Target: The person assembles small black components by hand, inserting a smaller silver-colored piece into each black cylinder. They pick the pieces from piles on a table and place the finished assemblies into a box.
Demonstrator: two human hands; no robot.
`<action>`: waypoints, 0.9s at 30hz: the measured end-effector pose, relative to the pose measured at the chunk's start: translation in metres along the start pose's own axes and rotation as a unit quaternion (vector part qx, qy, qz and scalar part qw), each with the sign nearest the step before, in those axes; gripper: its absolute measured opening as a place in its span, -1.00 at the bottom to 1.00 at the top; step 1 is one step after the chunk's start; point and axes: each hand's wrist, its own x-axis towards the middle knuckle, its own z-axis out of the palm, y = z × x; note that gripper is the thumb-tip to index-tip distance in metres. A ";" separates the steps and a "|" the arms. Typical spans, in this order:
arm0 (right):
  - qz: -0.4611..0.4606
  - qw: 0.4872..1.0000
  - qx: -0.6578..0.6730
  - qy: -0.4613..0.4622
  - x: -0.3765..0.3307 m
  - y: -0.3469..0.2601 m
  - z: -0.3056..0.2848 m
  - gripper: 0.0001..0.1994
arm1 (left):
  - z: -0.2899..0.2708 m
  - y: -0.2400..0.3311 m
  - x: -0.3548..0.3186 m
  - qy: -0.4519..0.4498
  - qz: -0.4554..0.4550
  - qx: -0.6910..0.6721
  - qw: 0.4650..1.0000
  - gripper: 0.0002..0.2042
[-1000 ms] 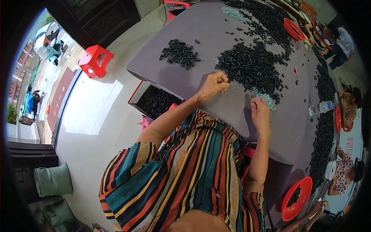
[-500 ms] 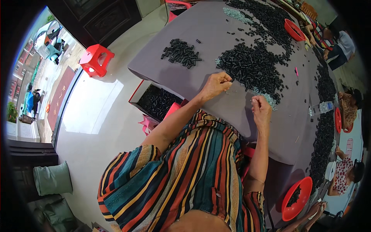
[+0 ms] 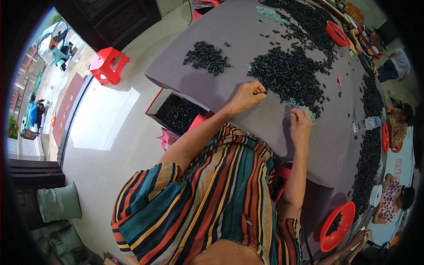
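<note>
Over the grey-covered table (image 3: 260, 119), my left hand (image 3: 247, 95) is closed in a pinch, with a small black tube-like piece (image 3: 265, 92) at its fingertips. Just beyond it spreads a big heap of such black pieces (image 3: 287, 73). My right hand (image 3: 300, 125) has its fingertips bent together at the near edge of a patch of tiny pale, clear-green pieces (image 3: 309, 114). Whether it grips one of them is too small to make out. A few loose pale bits (image 3: 268, 103) lie between the hands. A smaller pile of black pieces (image 3: 206, 58) sits farther left.
An open box of black pieces (image 3: 179, 115) stands beside the table's left edge. Red bowls (image 3: 349, 212) and a clear plastic bottle (image 3: 367, 124) are on the right, where other people sit. A red stool (image 3: 108, 65) stands on the floor at left.
My right hand's fingers have shifted slightly and bent down toward the pale pieces. The dark piece at my left fingertips shows more plainly; that hand stays nearly in place.
</note>
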 end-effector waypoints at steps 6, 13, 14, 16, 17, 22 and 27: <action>-0.044 0.986 -0.156 -0.046 -0.003 -0.008 0.015 -0.89 | -0.002 0.013 -0.004 -0.036 -0.033 -0.046 0.998 -0.88; -0.034 0.977 -0.199 -0.074 -0.005 -0.003 0.017 -0.89 | 0.009 0.063 -0.017 -0.123 -0.033 -0.211 0.969 -0.89; -0.039 0.977 -0.193 -0.079 -0.004 -0.005 0.016 -0.89 | 0.011 0.068 -0.019 -0.125 -0.033 -0.210 0.969 -0.89; -0.044 0.978 -0.188 -0.081 -0.004 -0.004 0.016 -0.89 | 0.014 0.076 -0.024 -0.156 -0.014 -0.247 0.956 -0.91; -0.065 0.978 -0.187 -0.066 -0.005 -0.002 0.019 -0.89 | 0.014 0.082 -0.027 -0.158 -0.014 -0.246 0.956 -0.91; -0.071 0.979 -0.180 -0.056 -0.005 -0.001 0.022 -0.89 | 0.017 0.106 -0.039 -0.193 0.023 -0.219 0.956 -0.93; -0.035 0.988 -0.144 -0.049 -0.005 -0.005 0.019 -0.86 | 0.021 0.106 -0.043 -0.184 0.031 -0.232 0.955 -0.93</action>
